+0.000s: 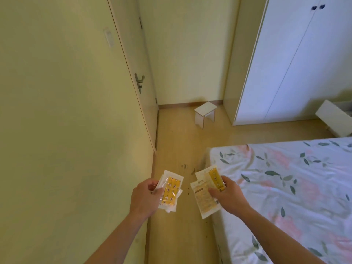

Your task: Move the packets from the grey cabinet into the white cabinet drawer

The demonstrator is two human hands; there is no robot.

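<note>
The left hand (144, 197) grips clear plastic packets with yellow patterned contents (171, 189); the right hand (226, 197) grasps white-and-yellow printed packets (204, 197) beside the floral-sheeted bed (285, 187)

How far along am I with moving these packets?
Picked up: your left hand grips packets, and your right hand grips more packets. You stand between wall and bed. Left: putting them in the white cabinet's drawer.

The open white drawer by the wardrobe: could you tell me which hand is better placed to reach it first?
Probably the right hand: with its packets, it is on the drawer's side.
</note>
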